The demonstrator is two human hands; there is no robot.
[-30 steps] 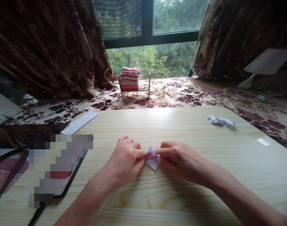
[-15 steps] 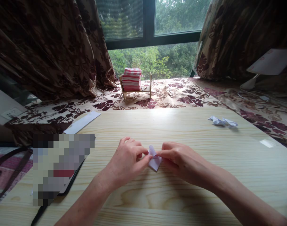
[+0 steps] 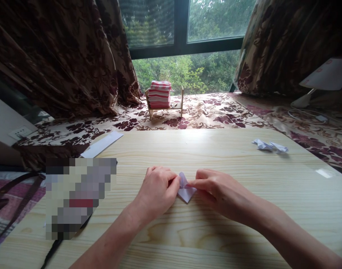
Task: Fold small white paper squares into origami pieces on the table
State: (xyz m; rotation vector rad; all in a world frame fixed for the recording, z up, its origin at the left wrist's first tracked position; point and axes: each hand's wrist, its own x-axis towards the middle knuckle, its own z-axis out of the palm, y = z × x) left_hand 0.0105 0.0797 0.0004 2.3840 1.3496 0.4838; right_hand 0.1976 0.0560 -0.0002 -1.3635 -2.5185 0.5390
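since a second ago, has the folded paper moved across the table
No. The folded paper keeps its spacing from the small paper shapes on the table; only the view shifted.

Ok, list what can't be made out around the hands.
- Head view: the folded paper, its side edges covered by the left hand and right hand.
- Head view: pixelated patch left of the hands, hiding what lies there.
- Head view: paper pieces at far right, too small to tell their shape.

I log the folded paper on the table, pinched between left hand and right hand, paper scraps far right, paper strip far left, small rack behind.
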